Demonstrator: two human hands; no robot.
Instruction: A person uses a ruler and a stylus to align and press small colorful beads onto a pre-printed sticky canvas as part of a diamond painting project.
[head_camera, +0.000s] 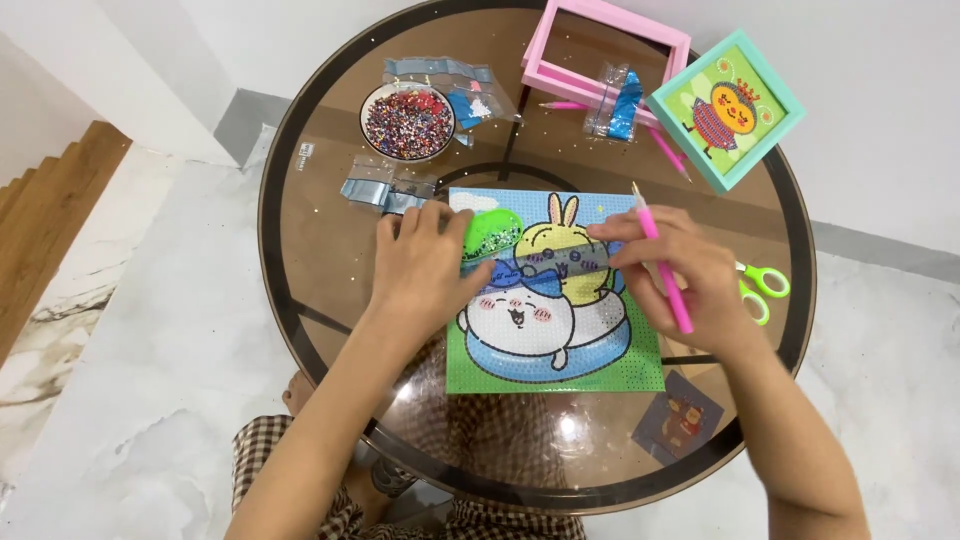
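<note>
1. Head view, looking straight down: I see both hands over a square bead-art canvas (553, 345) with a cartoon rabbit picture, lying flat on a round glass table (300, 250).
2. My left hand (425, 268) rests palm down on the canvas's left edge, fingers spread and loose, thumb reaching toward a thin clear strip (545, 263).
3. My right hand (680, 280) grips a pink pen tool (664, 268) while its fingertips pinch the strip's right end.
4. The strip runs left to right between the two hands, its long axis crossing the upper middle of the canvas. Both hands meet it, the left at one end, the right at the other.
5. The pen's long axis slants from beyond my right hand back toward my wrist.
6. Beyond my left hand sits a bowl of mixed beads (407, 122), with small plastic bags (385, 190) between them.
7. Beyond my right hand lie a pink frame (570, 70) and a teal framed picture (727, 108).
8. Just right of my right hand are green scissors (762, 285), near the table rim.
9. Open room is the bare glass left of my left hand.
</note>
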